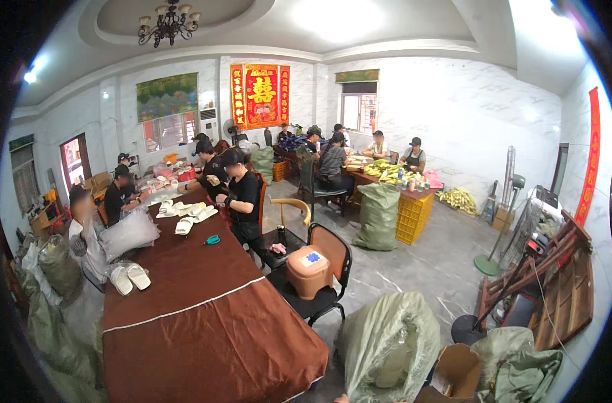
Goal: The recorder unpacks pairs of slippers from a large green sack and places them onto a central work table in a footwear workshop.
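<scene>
At the lower edge a small bit of skin shows, probably my right hand; its fingers cannot be made out. My left hand is out of the picture. Nearest that bit of skin stands a large open sack of pale green woven plastic with a clear liner, and pale items are dimly visible inside. To the left, a long table carries a brown cloth with a white seam. A pair of white slippers lies near its left edge. Farther back are more white slippers and teal-handled scissors.
A tan plastic bin rests on a black chair beside the table. An open cardboard box, a fan base and tilted wooden furniture stand at right. Several people work around the tables. A full green sack stands farther back.
</scene>
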